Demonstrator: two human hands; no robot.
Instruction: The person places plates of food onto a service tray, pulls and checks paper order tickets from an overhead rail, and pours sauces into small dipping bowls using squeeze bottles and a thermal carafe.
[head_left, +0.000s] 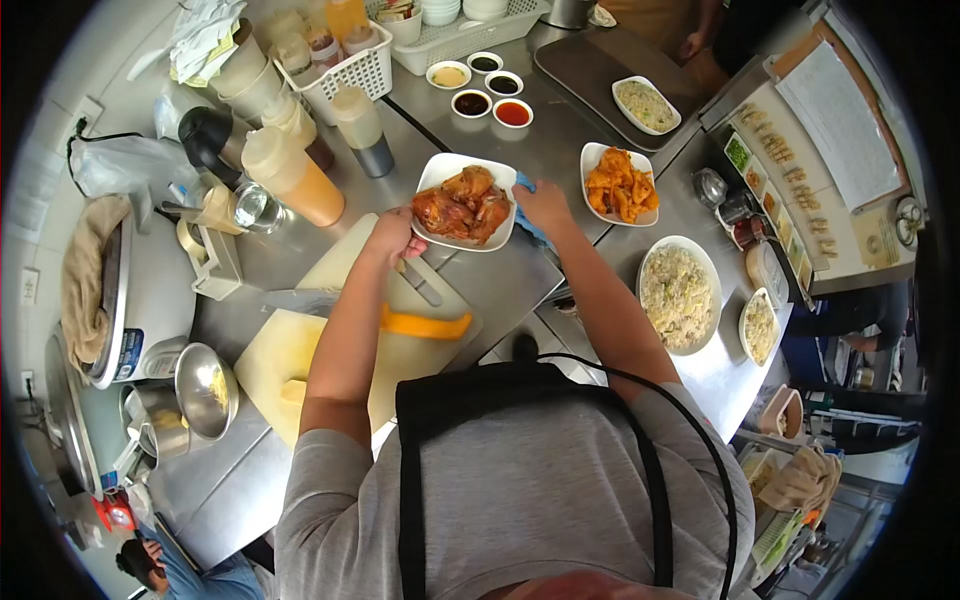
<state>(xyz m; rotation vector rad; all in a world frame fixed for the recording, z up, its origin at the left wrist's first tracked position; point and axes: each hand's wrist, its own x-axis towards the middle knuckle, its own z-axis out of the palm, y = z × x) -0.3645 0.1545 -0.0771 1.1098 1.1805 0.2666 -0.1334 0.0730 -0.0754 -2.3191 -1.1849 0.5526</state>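
Note:
A white square dish (465, 242) full of browned, glazed meat pieces (463, 205) is held between my two hands. My left hand (394, 236) grips its lower left edge, fingers closed. At the dish's right side my right hand (543, 207) is closed round a blue cloth (527, 190) that touches the rim. Under my left forearm lie pale cutting boards (345, 262), with a knife (421, 284) and an orange-handled tool (425, 325) on them. Another white dish (620, 190) with orange fried pieces stands to the right.
Sauce bowls (512, 113), squeeze bottles (293, 177) and a tray (590, 75) with a rice dish stand at the back. Large and small rice bowls (680, 295) are at right. Metal bowls (206, 391) and a big pot (160, 290) stand left. Other people are partly visible at the edges.

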